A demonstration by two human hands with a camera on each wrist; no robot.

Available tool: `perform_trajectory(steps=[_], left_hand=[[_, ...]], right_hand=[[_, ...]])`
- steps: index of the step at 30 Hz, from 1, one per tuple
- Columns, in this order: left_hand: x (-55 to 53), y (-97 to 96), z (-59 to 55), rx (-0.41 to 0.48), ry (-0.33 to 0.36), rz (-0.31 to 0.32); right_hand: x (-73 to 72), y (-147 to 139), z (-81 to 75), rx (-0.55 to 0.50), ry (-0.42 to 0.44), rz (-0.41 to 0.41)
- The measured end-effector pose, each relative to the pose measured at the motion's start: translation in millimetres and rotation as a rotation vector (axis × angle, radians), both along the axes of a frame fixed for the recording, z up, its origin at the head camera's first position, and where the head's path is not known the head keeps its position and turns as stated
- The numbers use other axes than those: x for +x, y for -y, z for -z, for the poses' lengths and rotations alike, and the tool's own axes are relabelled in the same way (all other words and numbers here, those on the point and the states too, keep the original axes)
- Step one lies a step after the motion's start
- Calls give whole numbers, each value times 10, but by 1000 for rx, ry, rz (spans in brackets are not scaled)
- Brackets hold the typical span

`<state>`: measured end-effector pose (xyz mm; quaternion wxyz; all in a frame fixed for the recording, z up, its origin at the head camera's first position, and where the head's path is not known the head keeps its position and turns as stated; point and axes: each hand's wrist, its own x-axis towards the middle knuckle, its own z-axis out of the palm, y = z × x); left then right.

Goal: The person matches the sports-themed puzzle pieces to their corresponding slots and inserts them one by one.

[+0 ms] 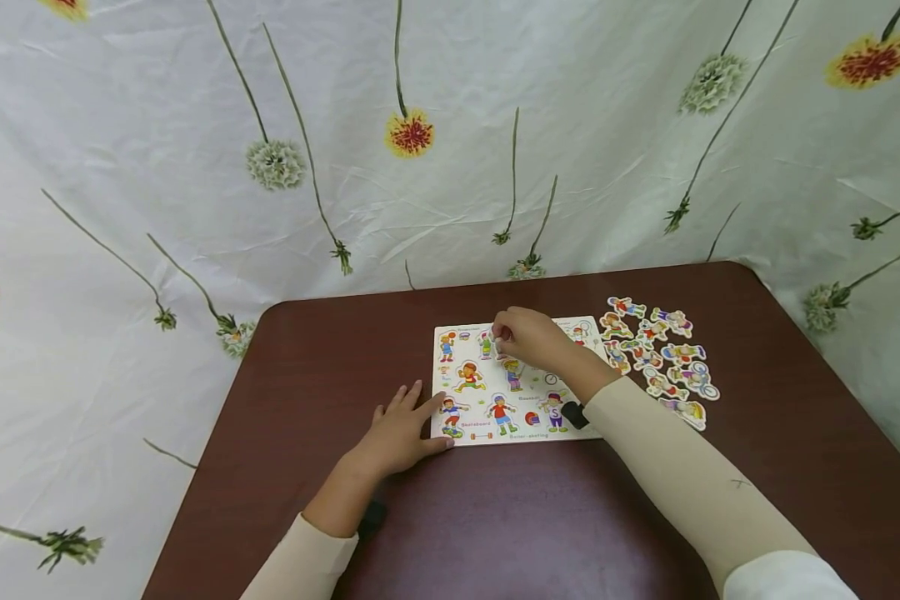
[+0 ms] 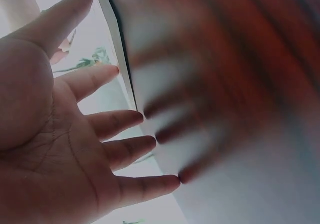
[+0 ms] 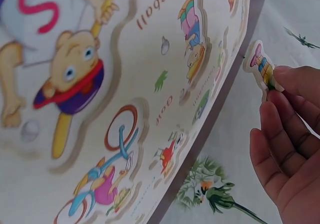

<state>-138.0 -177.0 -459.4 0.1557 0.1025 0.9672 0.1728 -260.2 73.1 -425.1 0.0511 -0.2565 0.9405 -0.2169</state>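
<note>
A flat puzzle board printed with sports figures lies on the dark table. My right hand is above the board's upper middle. In the right wrist view, its thumb and fingertips pinch a small figure-shaped puzzle piece, partly covered by the fingers. My left hand rests at the board's lower left corner with its fingers spread; the thumb and index finger touch the edge. From the left wrist view, the left palm faces the camera and the fingers are straight, holding nothing.
Several loose figure pieces lie in a cluster right of the board, some close to its edge. Brown tabletop surrounds the board. A flowered white cloth hangs behind the table.
</note>
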Motion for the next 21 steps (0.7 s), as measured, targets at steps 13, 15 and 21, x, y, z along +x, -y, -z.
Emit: perform_trajectory(steps=[13, 15, 21], left_hand=[[2, 62, -3, -25, 24, 20], [2, 62, -10, -27, 31, 23], [4, 65, -27, -18, 47, 23]], right_hand=[[-181, 233, 105, 50, 52, 29], [-192, 250, 122, 56, 63, 38], [-223, 301, 190, 79, 75, 36]])
